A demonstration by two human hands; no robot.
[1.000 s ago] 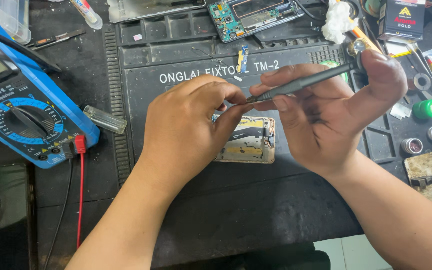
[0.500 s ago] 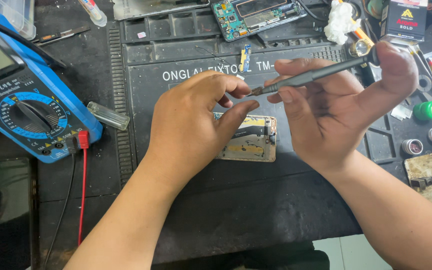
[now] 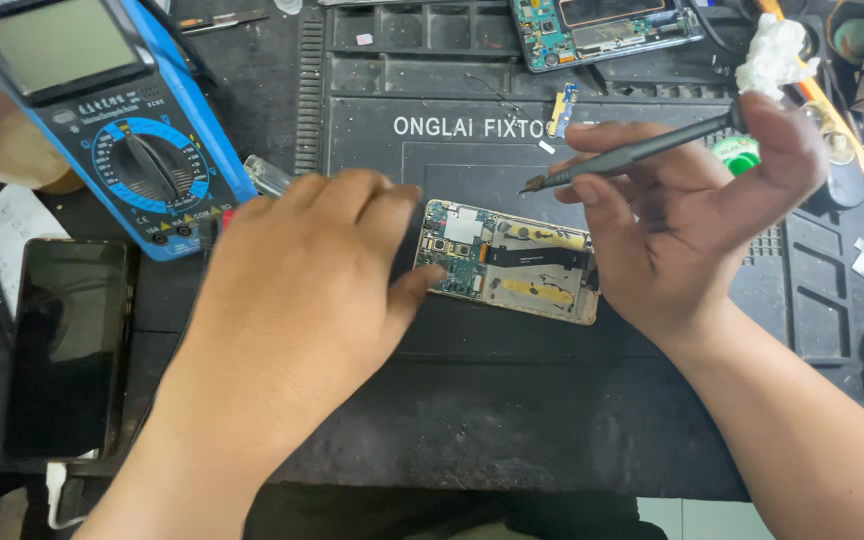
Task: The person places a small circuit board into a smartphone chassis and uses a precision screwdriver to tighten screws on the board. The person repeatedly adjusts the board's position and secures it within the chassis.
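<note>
Bare mat (image 3: 512,420) lies open near the opened phone (image 3: 512,262); the multimeter (image 3: 112,130) blocks far left, clutter (image 3: 852,70) far right.

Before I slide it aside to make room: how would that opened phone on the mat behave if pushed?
The opened phone lies flat, so it would probably slide rather than roll or tip. With its circuit board and flex cable exposed, it looks fragile on top; pushing at the metal edge seems safer. The left hand touches its end; the right hand holds a screwdriver above it.
</note>
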